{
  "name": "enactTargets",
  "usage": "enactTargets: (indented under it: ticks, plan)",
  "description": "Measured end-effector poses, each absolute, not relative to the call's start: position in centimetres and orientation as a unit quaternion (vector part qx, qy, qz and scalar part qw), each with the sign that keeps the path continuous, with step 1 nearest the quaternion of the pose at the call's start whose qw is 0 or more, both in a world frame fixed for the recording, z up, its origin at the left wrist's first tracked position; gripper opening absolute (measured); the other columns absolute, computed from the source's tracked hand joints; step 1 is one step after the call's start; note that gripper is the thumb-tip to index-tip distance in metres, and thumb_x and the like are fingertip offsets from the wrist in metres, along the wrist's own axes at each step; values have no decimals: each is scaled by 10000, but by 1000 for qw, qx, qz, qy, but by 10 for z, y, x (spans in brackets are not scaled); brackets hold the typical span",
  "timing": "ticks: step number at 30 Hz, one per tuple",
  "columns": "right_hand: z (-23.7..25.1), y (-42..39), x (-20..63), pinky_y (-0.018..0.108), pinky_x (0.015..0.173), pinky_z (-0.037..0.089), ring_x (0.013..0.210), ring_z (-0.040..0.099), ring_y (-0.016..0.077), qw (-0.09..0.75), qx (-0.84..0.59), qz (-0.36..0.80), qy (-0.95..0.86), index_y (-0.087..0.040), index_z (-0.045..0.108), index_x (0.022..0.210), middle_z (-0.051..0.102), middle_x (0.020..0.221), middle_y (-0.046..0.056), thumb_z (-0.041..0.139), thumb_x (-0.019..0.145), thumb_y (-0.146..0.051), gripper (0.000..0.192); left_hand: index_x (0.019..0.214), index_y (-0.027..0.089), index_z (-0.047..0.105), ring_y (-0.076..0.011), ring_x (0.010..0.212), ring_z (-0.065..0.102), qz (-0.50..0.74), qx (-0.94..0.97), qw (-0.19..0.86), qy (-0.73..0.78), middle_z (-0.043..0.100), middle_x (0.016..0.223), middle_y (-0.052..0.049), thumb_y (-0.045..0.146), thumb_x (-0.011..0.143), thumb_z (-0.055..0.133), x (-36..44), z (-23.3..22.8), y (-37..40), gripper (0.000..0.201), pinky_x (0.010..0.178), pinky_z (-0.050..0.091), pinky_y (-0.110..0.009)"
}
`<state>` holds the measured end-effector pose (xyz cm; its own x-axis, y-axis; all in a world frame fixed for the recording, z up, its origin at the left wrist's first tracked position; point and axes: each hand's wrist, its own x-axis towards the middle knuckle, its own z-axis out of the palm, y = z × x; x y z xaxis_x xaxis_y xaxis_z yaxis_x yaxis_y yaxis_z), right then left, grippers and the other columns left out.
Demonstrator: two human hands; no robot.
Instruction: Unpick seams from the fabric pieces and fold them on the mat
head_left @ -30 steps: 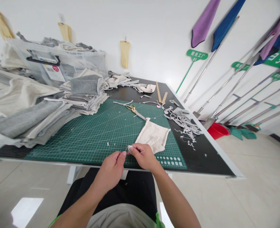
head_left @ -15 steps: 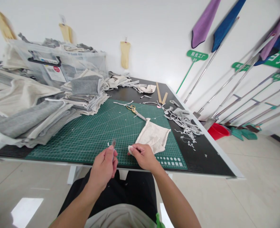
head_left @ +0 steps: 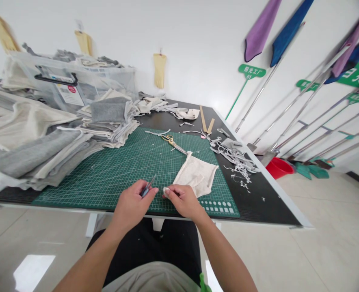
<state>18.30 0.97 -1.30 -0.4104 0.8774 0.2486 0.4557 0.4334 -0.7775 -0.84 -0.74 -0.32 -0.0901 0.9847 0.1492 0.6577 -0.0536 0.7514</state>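
A small pointed tool (head_left: 149,187), perhaps snips, is gripped in the left hand (head_left: 133,205) at lower centre of the frame, while a corner of the cream cloth piece (head_left: 194,175) on the green cutting mat (head_left: 115,170) is pinched by the right hand (head_left: 182,200). With the tip held so near the right fingertips (head_left: 166,191), a finger could be nicked or the cloth snagged. The gold scissors (head_left: 173,142) lie apart, mid-counter (head_left: 273,202).
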Motion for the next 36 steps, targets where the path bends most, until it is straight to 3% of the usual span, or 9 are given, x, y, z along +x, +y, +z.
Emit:
enactTargets:
  ticks: [5,7,10,14,24,28,31,36]
  plan:
    - [-16,10,184,211,604,385,619,553,117,328,-425,298,-789,-186,653,791,617,661,-4,446,928,-283,267,1042,208,628,-146,724,584,390,651,310,572,674,868,-2,475,823,520,15,-9,-12,362,688,439,-243]
    - [-17,10,184,212,589,375,601,534,117,320,-425,288,-796,-189,644,771,598,638,-8,449,922,-275,261,1022,207,638,-155,785,601,382,672,313,552,682,921,-11,461,841,498,18,-10,-12,342,738,444,-249]
    - [-17,10,184,213,592,370,596,522,116,311,-423,277,-805,-194,630,736,585,627,-10,450,920,-270,268,900,195,646,-153,724,596,377,673,297,563,671,800,-9,454,869,449,17,-11,-10,328,703,439,-251]
    - [-15,10,183,212,595,370,602,525,116,313,-425,277,-803,-193,628,738,593,637,-9,446,921,-262,267,1005,195,622,-150,700,589,397,652,293,575,658,783,1,447,852,483,18,-12,-10,327,674,435,-243]
    - [-16,10,183,213,616,391,624,559,117,315,-421,286,-801,-196,663,791,638,677,-7,456,919,-260,251,748,192,586,-126,596,522,424,642,244,591,582,623,22,411,867,454,17,-13,-14,282,610,398,-225]
    - [-15,10,183,215,617,397,629,567,117,316,-424,292,-797,-192,670,784,648,684,-7,469,912,-247,244,909,199,631,-145,671,582,407,653,249,588,664,763,4,439,832,506,13,-15,-13,281,652,426,-235]
    - [-15,11,183,216,620,395,635,565,117,317,-425,292,-796,-194,658,762,641,680,-9,472,907,-237,240,914,204,635,-152,703,608,391,661,268,582,681,794,-3,463,846,487,11,-17,-12,306,671,436,-240]
    - [-16,11,183,218,611,389,630,542,117,339,-434,304,-777,-183,641,763,607,663,-4,471,902,-248,229,1092,208,528,-218,862,643,336,661,258,619,680,967,-53,527,850,457,7,-15,-14,408,722,445,-290]
